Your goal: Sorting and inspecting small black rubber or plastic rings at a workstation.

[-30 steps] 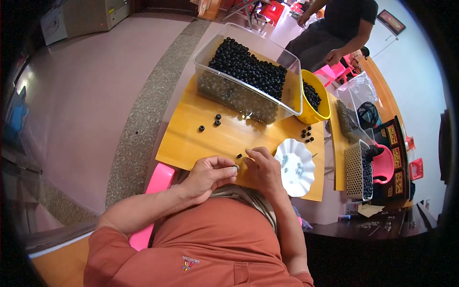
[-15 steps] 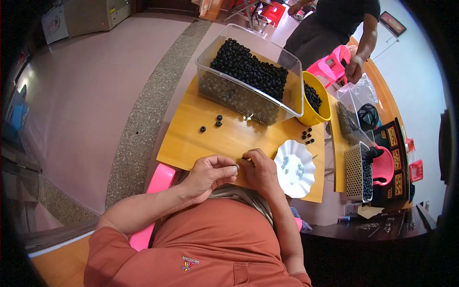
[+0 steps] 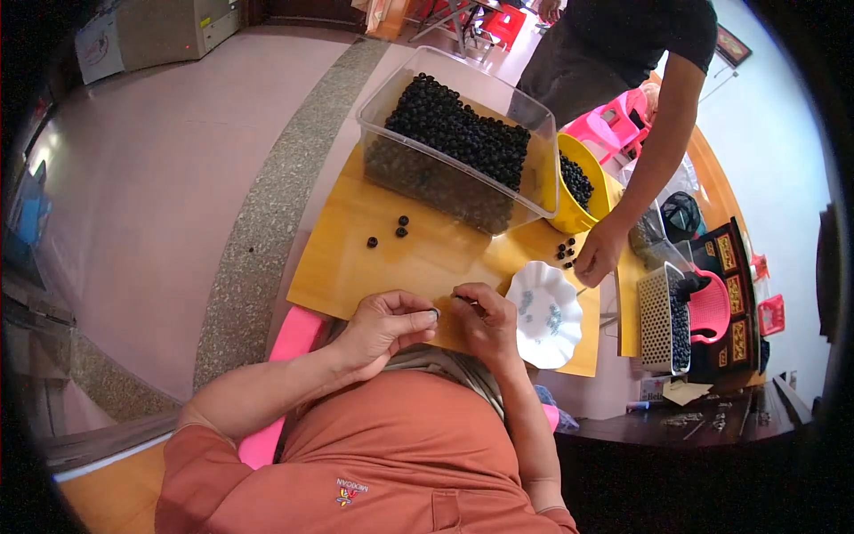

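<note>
Over the near edge of the table, my left hand [image 3: 391, 327] is closed, its thumb and forefinger pinching a small black piece [image 3: 436, 312]. My right hand [image 3: 489, 322] is just beside it, fingers curled in a pinch with a dark bit [image 3: 459, 297] at the tips. A gap separates the two hands. Beyond them lie a few small black round parts [image 3: 402, 232]. Right of my right hand stands a white scalloped dish [image 3: 569, 331] with bluish marks inside; I cannot tell whether these are a pattern or small pieces.
A clear plastic bin [image 3: 427, 165] full of black parts sits on the wooden table [image 3: 342, 276], beside a yellow bucket [image 3: 594, 191] of similar parts. Another person's hand [image 3: 602, 254] reaches down near several loose black parts [image 3: 567, 251]. A perforated basket [image 3: 654, 320] stands farther right.
The other person's arm has come down and toward me, its hand now beside the dish and loose parts. My right hand has shifted slightly; my left hand keeps its pinch.
</note>
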`<control>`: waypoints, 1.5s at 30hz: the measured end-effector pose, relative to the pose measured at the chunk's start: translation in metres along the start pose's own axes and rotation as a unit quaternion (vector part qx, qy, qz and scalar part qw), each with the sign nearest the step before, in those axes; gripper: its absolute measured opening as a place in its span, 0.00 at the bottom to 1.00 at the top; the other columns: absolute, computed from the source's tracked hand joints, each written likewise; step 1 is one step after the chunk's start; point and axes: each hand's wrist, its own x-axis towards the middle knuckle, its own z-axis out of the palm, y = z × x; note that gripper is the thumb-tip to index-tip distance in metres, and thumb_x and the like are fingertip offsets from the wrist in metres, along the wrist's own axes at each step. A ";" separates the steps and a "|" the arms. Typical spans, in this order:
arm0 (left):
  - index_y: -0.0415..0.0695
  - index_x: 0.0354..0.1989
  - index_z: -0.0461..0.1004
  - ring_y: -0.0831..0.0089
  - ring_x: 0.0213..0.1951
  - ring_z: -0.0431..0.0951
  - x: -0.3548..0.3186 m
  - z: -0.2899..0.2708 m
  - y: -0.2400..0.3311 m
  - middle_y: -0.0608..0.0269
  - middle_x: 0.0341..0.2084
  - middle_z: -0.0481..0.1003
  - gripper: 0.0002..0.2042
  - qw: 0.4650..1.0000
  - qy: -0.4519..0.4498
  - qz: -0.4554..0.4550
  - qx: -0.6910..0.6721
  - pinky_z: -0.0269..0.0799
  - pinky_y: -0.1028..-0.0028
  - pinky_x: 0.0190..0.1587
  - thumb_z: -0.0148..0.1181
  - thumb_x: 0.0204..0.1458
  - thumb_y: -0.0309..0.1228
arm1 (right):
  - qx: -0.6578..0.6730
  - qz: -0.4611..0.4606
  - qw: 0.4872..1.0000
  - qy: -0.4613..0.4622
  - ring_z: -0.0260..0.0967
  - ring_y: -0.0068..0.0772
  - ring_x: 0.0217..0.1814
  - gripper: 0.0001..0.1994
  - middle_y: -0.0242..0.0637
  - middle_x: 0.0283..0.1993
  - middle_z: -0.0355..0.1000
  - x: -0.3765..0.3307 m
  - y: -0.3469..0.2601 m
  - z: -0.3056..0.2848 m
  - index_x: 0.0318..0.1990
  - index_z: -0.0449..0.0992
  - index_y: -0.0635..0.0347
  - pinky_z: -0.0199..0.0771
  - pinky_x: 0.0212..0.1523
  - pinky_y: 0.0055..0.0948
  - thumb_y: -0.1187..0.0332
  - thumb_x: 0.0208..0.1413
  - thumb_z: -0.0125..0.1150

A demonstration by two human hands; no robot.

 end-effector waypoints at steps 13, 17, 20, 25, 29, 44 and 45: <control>0.40 0.38 0.75 0.73 0.36 0.80 0.001 0.000 -0.003 0.61 0.33 0.78 0.06 1.000 0.005 0.003 0.002 0.80 0.75 0.41 0.63 0.51 0.22 | 0.132 0.024 0.991 0.006 0.69 0.20 0.38 0.07 0.33 0.36 0.74 -0.004 0.006 -0.001 0.37 0.76 0.66 0.70 0.40 0.19 0.83 0.51 0.61; 0.40 0.38 0.74 0.74 0.36 0.80 0.001 0.000 -0.003 0.61 0.34 0.78 0.06 1.000 0.001 0.001 -0.001 0.80 0.75 0.41 0.63 0.52 0.22 | 0.180 0.070 0.981 0.020 0.71 0.21 0.38 0.07 0.33 0.37 0.75 -0.006 0.016 -0.002 0.40 0.77 0.68 0.71 0.40 0.19 0.81 0.53 0.61; 0.40 0.38 0.74 0.74 0.35 0.80 0.000 0.001 -0.002 0.62 0.34 0.78 0.06 1.000 0.002 -0.004 0.002 0.80 0.75 0.41 0.62 0.52 0.22 | 0.182 0.089 0.979 0.019 0.73 0.22 0.38 0.07 0.34 0.37 0.75 -0.007 0.020 -0.003 0.42 0.77 0.69 0.73 0.39 0.20 0.78 0.56 0.60; 0.40 0.37 0.74 0.74 0.34 0.79 -0.001 0.005 0.001 0.62 0.33 0.77 0.06 1.000 0.011 -0.004 0.009 0.80 0.75 0.41 0.62 0.52 0.22 | 0.202 0.106 0.974 0.020 0.74 0.24 0.39 0.08 0.35 0.37 0.75 -0.006 0.019 0.001 0.44 0.76 0.69 0.75 0.40 0.21 0.76 0.59 0.58; 0.40 0.37 0.74 0.74 0.34 0.79 -0.002 0.005 0.002 0.62 0.32 0.77 0.06 1.000 0.009 -0.004 0.014 0.80 0.76 0.40 0.62 0.52 0.22 | 0.217 0.094 0.972 0.019 0.73 0.23 0.38 0.08 0.34 0.36 0.74 -0.006 0.025 0.000 0.45 0.76 0.69 0.76 0.40 0.23 0.75 0.60 0.57; 0.39 0.38 0.73 0.74 0.35 0.79 -0.001 0.006 0.002 0.62 0.32 0.77 0.06 1.000 0.009 0.001 0.025 0.79 0.76 0.40 0.62 0.52 0.23 | 0.281 0.102 0.954 0.023 0.71 0.21 0.34 0.06 0.33 0.36 0.74 -0.008 0.013 0.003 0.39 0.77 0.68 0.74 0.38 0.21 0.73 0.59 0.59; 0.39 0.38 0.73 0.74 0.35 0.79 -0.001 0.007 0.002 0.62 0.32 0.77 0.06 1.000 0.009 -0.001 0.027 0.79 0.76 0.40 0.62 0.52 0.23 | 0.281 0.103 0.954 0.020 0.71 0.21 0.34 0.06 0.33 0.37 0.74 -0.009 0.012 0.003 0.39 0.77 0.68 0.74 0.38 0.21 0.73 0.59 0.59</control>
